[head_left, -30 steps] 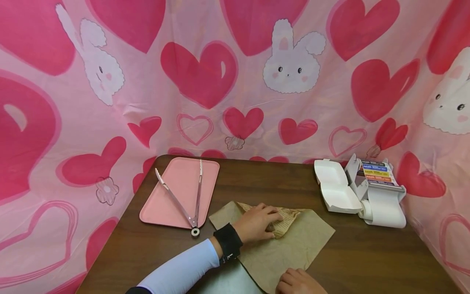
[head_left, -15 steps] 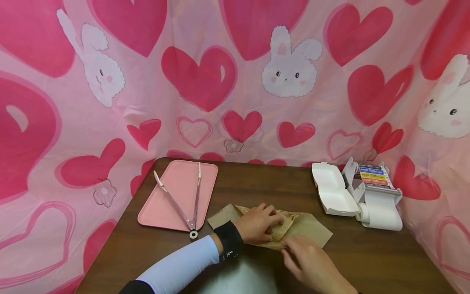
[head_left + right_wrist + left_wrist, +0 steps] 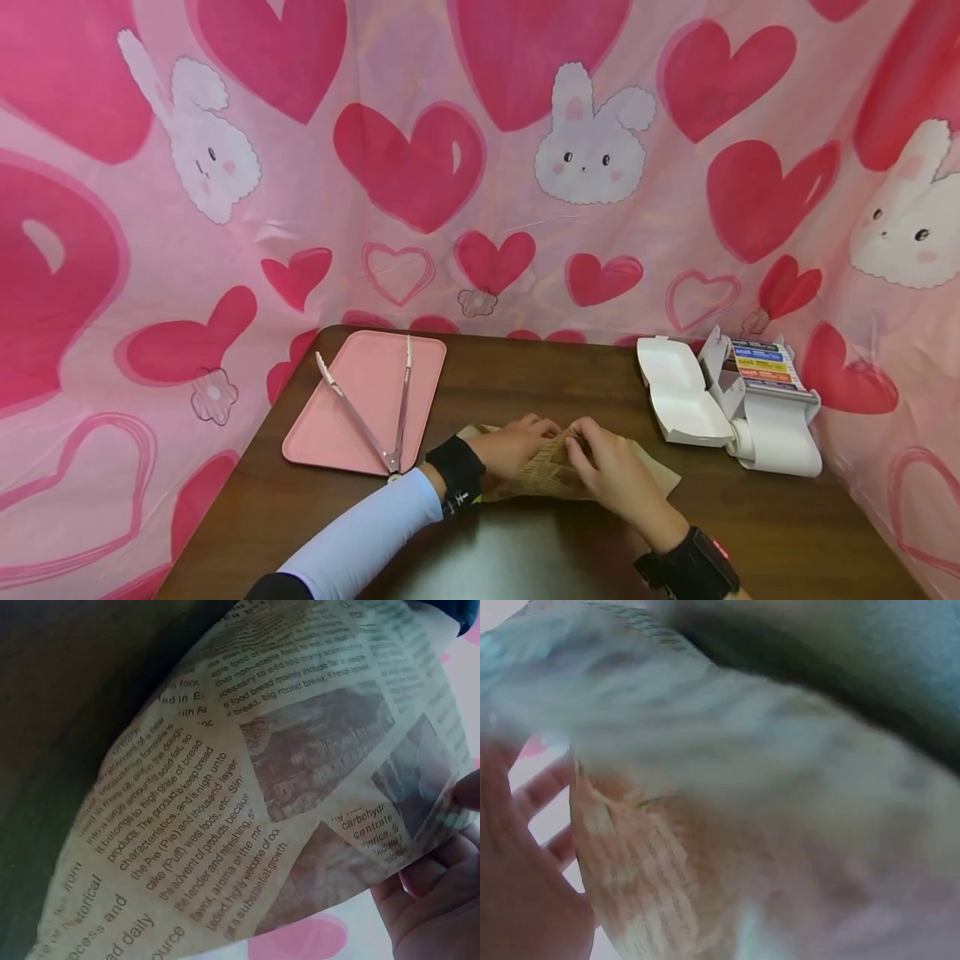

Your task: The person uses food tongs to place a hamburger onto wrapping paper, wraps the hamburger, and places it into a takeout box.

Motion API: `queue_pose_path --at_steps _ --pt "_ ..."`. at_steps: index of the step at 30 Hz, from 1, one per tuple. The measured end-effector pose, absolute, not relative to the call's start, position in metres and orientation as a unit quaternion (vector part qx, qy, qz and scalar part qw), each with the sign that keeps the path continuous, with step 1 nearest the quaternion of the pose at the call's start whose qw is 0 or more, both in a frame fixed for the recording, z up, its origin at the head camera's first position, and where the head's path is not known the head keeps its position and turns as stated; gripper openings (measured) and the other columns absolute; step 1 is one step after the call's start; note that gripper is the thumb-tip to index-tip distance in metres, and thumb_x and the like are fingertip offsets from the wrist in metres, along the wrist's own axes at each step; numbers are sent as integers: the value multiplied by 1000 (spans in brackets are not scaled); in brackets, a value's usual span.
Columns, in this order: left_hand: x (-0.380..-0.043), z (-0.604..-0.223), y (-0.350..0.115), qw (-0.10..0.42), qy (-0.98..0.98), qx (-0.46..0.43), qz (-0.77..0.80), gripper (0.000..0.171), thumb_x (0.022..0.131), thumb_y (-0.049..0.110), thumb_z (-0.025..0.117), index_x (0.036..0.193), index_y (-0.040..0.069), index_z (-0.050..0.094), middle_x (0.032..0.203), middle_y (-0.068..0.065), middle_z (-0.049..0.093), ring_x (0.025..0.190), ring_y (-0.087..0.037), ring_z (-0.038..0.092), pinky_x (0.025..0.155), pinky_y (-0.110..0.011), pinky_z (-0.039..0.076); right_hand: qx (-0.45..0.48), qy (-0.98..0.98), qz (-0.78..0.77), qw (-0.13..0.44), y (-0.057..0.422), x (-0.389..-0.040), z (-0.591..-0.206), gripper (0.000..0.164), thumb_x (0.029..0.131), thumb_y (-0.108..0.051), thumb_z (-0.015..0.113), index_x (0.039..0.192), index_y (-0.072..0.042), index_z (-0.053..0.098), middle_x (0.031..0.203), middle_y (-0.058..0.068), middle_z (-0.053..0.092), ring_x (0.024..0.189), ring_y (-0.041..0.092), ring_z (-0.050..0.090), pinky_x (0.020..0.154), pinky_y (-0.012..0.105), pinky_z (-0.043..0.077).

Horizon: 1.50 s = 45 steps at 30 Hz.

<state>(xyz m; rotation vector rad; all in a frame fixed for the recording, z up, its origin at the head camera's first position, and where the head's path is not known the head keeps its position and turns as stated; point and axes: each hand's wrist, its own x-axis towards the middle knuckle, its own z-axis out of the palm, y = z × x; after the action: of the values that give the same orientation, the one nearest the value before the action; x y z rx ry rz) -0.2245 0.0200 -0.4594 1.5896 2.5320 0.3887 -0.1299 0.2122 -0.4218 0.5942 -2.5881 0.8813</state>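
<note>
- Backdrop (image 3: 495, 167) is hanging behind the table (image 3: 517, 375) and along its left and right.
- Tray (image 3: 363, 367) is lying toward the table's left rear, sides taken from the person's own.
- Tongs (image 3: 402, 412) are lying over the tray, spread tips pointing rearward, hinge end reaching past its near edge.
- Paper (image 3: 551, 479) is sitting mid-table, right of the tray and nearer the person.
- From where I am standing, the left hand (image 3: 517, 447) is touching the paper's left part, the right hand (image 3: 611, 467) its right; one corner is extending rightward past both.
- Container (image 3: 686, 396) is lying at the right rear, one half behind the other.
- Dispenser (image 3: 765, 387) is standing just right of it, a roll (image 3: 776, 433) sitting at its near side.
</note>
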Motion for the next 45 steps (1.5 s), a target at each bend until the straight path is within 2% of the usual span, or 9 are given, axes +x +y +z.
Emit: queue_pose_path --at_steps 2,9,15,19,22,26,32,39,45 --pt "-230 -459 18 94 835 516 167 46 100 38 61 141 16 59 143 -2 50 130 -19 43 108 -31 39 184 -919 305 171 211 -136 -422 6 98 -8 65 99 -10 60 75 -9 55 61 0 47 55 22 44" --pt "-240 -466 16 162 828 443 303 48 109 40 37 148 17 54 143 2 57 130 -12 49 109 -30 38 99 -946 273 145 212 -161 -432 7 102 -11 59 103 -5 55 73 1 52 63 14 47 59 31 42" --pt "-237 -465 16 219 819 327 419 66 108 55 26 155 11 42 157 0 44 145 -16 37 118 -40 31 62 -959 247 124 217 -179 -448 13 103 -15 56 104 -2 55 74 5 54 65 20 51 60 35 43" --pt "-236 -465 16 195 833 342 388 66 105 52 44 158 12 34 151 -9 50 136 -20 49 112 -39 39 57 -961 237 130 218 -187 -457 12 103 -16 57 103 -3 55 77 10 60 67 25 57 60 41 46" --pt "-235 -466 17 163 842 380 346 79 98 48 61 160 13 27 146 -14 54 128 -20 55 106 -35 45 64 -960 236 135 219 -191 -461 12 102 -14 59 103 -3 56 83 15 65 72 31 63 62 46 50" --pt "-233 -471 19 128 838 428 314 86 93 46 71 160 14 26 152 -12 46 135 -18 48 110 -34 41 75 -963 229 120 219 -196 -465 11 102 -14 59 105 -3 56 87 16 67 74 32 65 63 47 51" --pt "-224 -475 19 90 843 475 238 81 89 52 74 155 19 41 149 -7 43 135 -16 46 109 -30 41 91 -966 221 96 220 -200 -470 9 101 -13 61 102 -5 57 84 12 65 74 29 64 63 46 51" --pt "-215 -474 16 66 857 476 186 83 91 58 67 157 17 37 161 -13 30 144 -28 38 111 -37 42 102 -965 223 94 221 -202 -477 11 98 -11 65 101 -5 57 87 13 66 79 31 66 69 47 53" --pt "-212 -474 13 39 862 487 134 83 94 65 58 157 15 37 156 -3 42 138 -21 45 109 -34 43 108 -963 230 93 220 -203 -478 10 96 -9 67 101 -4 59 89 11 66 81 29 65 73 46 53"
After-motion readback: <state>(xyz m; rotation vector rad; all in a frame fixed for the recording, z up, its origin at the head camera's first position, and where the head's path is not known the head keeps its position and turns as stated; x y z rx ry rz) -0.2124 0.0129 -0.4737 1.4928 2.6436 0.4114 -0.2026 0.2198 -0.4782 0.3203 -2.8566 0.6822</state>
